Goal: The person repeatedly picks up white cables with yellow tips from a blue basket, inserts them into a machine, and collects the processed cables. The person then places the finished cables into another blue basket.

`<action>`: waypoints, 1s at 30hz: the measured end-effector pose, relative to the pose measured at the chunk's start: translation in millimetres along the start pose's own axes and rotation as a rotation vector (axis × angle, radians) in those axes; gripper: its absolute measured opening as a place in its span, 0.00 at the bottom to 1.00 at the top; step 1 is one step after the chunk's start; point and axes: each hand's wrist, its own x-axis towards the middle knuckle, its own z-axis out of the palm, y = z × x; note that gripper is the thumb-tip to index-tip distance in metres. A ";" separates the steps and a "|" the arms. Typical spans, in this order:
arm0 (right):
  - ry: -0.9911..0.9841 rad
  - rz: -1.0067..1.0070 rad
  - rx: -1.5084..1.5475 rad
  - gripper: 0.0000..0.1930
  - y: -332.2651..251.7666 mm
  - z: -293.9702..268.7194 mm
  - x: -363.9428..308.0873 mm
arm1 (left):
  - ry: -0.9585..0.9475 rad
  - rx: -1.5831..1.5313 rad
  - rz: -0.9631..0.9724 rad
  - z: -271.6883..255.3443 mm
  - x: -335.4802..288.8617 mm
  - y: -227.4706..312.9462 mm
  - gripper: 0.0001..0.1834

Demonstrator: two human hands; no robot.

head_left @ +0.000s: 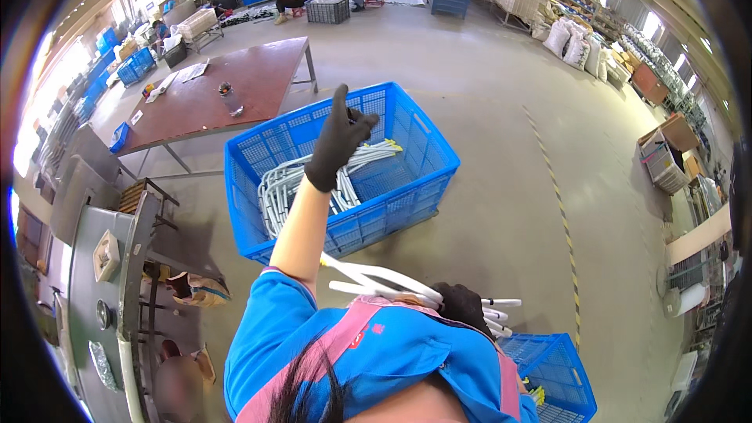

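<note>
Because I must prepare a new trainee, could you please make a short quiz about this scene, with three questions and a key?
1. Multiple choice: which colour are the tips of the bent whitish tubes in the large blue plastic crate? A) red B) yellow C) green
2. True or false: both of the wearer's grips are bare.
3. Fill in: a smaller blue plastic crate sits at the picture's lower ____.

Key:
1. B
2. False: left grip and right grip both wear black gloves.
3. right

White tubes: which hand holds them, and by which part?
The right hand holds the white tubes, apparently between their ends; the left hand appears empty.
</note>
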 end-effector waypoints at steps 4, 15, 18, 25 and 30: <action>0.087 0.206 0.063 0.17 25.2 -13.5 -27.7 | -0.028 -0.136 -0.056 25.7 11.8 16.9 0.42; 0.126 0.697 0.155 0.21 131.4 -28.6 -79.3 | -0.057 -0.195 -0.096 144.6 48.1 -6.2 0.45; 0.286 0.678 0.143 0.19 171.3 -27.2 -75.7 | -0.094 -0.197 -0.116 166.2 72.8 -21.0 0.45; 0.242 0.934 0.055 0.18 301.5 -25.4 -24.6 | -0.106 -0.200 -0.131 232.4 175.5 -88.9 0.45; 0.158 1.128 0.044 0.22 401.3 -13.0 4.2 | -0.061 -0.159 -0.214 296.6 270.7 -118.0 0.44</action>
